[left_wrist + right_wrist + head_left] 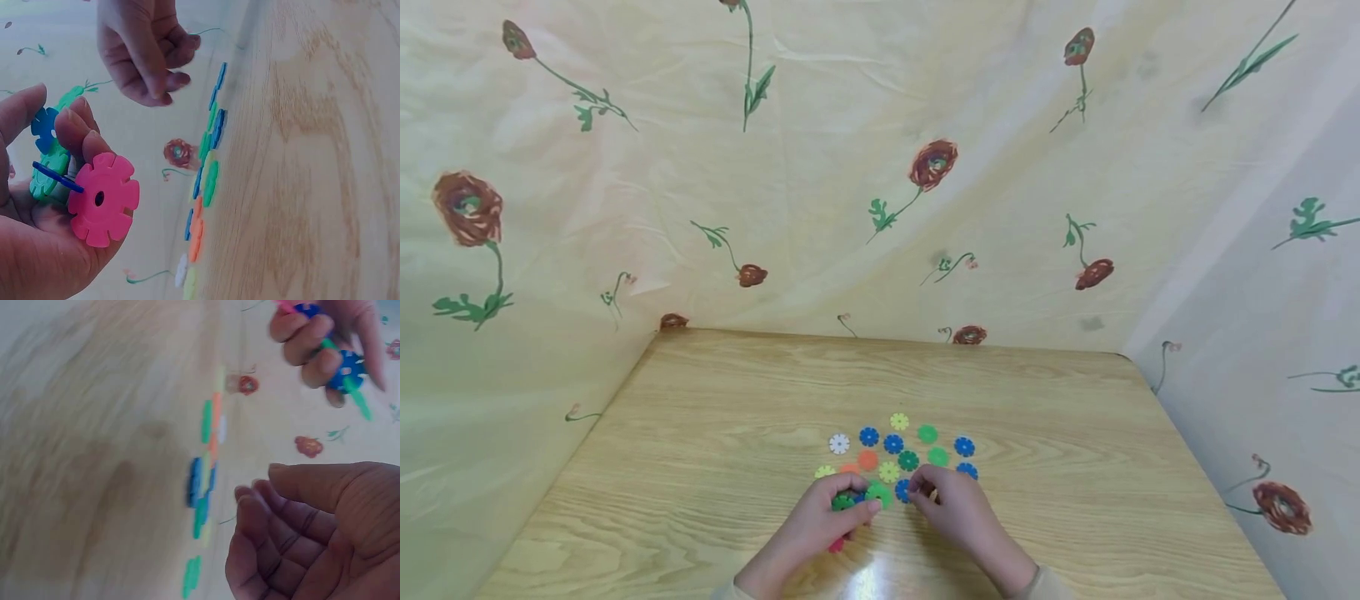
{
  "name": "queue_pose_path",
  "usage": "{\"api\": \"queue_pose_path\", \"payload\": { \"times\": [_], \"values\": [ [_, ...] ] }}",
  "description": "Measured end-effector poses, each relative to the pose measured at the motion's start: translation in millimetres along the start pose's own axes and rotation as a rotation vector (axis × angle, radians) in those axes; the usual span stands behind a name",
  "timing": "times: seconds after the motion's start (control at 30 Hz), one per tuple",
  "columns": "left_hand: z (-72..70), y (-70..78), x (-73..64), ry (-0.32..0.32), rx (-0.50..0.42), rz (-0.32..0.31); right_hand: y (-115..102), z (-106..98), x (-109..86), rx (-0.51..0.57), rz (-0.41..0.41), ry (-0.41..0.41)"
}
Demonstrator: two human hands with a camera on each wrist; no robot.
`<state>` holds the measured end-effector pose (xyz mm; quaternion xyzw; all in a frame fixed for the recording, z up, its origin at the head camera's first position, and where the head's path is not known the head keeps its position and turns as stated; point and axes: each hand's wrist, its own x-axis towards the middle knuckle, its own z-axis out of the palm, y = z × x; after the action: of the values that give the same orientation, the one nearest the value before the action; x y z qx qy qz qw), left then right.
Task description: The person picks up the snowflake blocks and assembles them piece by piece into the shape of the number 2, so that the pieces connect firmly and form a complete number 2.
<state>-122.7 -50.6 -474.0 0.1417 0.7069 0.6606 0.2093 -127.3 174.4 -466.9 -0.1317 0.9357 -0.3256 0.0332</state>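
Observation:
My left hand grips a chain of slotted plastic discs fitted into one another. In the left wrist view a pink disc forms the near end, joined to a blue disc seen edge-on. Beyond it come a green disc, another blue one and a light green one, partly behind the fingers. My right hand holds nothing; its fingers are loosely bent, with a gap to the thumb in the right wrist view. Below its fingertips lies a loose blue disc, partly covered.
Several loose discs lie flat on the wooden table beyond the hands: a white one, an orange one, a dark green one, a yellow one, plus blue and light green ones. Flower-patterned cloth surrounds the table's back and sides.

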Motion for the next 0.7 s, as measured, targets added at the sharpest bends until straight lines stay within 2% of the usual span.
{"api": "queue_pose_path", "payload": {
  "times": [0.17, 0.33, 0.5, 0.7],
  "values": [
    [1.0, -0.1, -0.1, 0.001, -0.002, 0.003, 8.2, 7.6, 7.4, -0.101, 0.033, -0.011],
    [2.3, -0.5, 0.3, -0.011, 0.005, 0.011, 13.7, 13.3, 12.4, -0.159, 0.029, -0.037],
    [3.6, 0.1, -0.2, -0.028, -0.005, 0.004, 12.0, 15.8, 15.6, -0.223, -0.001, -0.055],
    [5.5, 2.9, -1.3, -0.037, -0.012, 0.003, 8.5, 17.0, 16.4, -0.258, 0.006, -0.057]
  ]
}}
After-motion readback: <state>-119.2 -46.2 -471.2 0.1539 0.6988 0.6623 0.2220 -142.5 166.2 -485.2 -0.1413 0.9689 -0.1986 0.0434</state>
